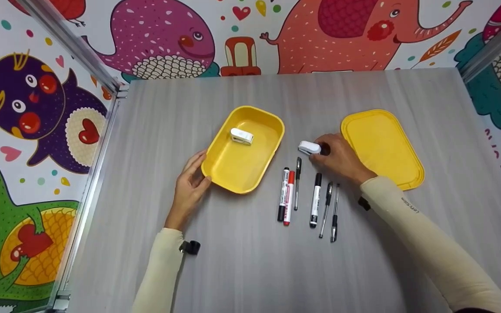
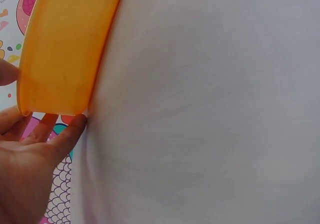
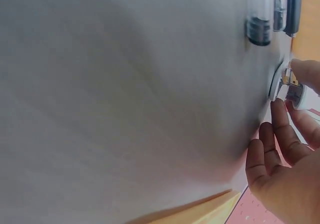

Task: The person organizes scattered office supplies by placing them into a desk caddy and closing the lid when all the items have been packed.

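A yellow plastic box (image 1: 257, 167), uncovered, stands on the table, with one small white stapler (image 1: 242, 136) lying inside. My left hand (image 1: 189, 191) holds the box at its near left corner; in the left wrist view the thumb and fingertips touch the orange-looking wall (image 2: 65, 49). To the right of the box, my right hand (image 1: 339, 156) pinches a second white stapler (image 1: 309, 148) between thumb and fingers. The right wrist view shows this stapler's metal part (image 3: 287, 79) at the fingertips. Whether it touches the table cannot be told.
A yellow lid (image 1: 383, 148) lies flat beyond the right hand. Between the hands are a red marker (image 1: 289, 198), black-capped markers (image 1: 315, 200) and several pens (image 1: 327, 208). Cartoon-printed walls (image 1: 333, 34) border the grey table (image 1: 242, 261) at the back and left.
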Demonstrator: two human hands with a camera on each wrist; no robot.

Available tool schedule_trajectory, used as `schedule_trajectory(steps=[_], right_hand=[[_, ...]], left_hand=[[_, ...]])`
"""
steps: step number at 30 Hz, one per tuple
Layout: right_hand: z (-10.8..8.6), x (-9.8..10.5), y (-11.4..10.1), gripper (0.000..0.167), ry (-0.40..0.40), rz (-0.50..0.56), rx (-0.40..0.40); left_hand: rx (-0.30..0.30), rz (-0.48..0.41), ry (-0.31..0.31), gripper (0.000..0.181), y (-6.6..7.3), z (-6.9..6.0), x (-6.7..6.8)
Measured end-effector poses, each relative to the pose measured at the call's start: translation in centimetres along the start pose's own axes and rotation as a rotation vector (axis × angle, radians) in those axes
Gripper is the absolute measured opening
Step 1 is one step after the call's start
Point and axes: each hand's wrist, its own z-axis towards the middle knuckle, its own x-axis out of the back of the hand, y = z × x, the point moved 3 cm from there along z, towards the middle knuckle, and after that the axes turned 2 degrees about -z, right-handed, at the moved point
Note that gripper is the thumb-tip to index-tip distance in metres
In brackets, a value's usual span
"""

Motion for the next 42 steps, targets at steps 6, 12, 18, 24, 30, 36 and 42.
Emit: schedule_trajectory(steps=[6, 12, 18, 24, 30, 36, 42], right_hand=[[0.0, 0.0, 0.0, 0.027, 0.042, -0.003, 0.044], [-0.1, 0.1, -0.1, 0.026, 0.078, 0.027, 0.045], [-0.2, 0.3, -0.2, 0.027, 0.131, 0.077, 0.059], [-0.2, 0.5, -0.5, 0.028, 0.189, 0.118, 0.117], [-0.2, 0.6, -0.9, 0.027, 0.226, 0.144, 0.148], [-0.2, 0.7, -1.8, 0.029, 0.241, 0.157, 0.165], [0.0, 0.9, -3.0, 0.029, 0.257, 0.148, 0.196]], left_hand=[[0.005, -0.012, 0.0, 0.065, -0.1, 0.0, 0.1], [0.008, 0.014, -0.001, 0.064, 0.1, 0.0, 0.0], [0.013, 0.008, -0.004, 0.064, 0.2, 0.0, -0.1], [0.032, -0.003, 0.008, 0.064, 0.1, 0.0, 0.0], [0.04, 0.006, 0.01, 0.064, 0.1, -0.1, 0.0], [0.031, 0.004, 0.01, 0.064, 0.0, -0.1, 0.0], [0.021, 0.021, 0.01, 0.064, 0.1, -0.1, 0.0]])
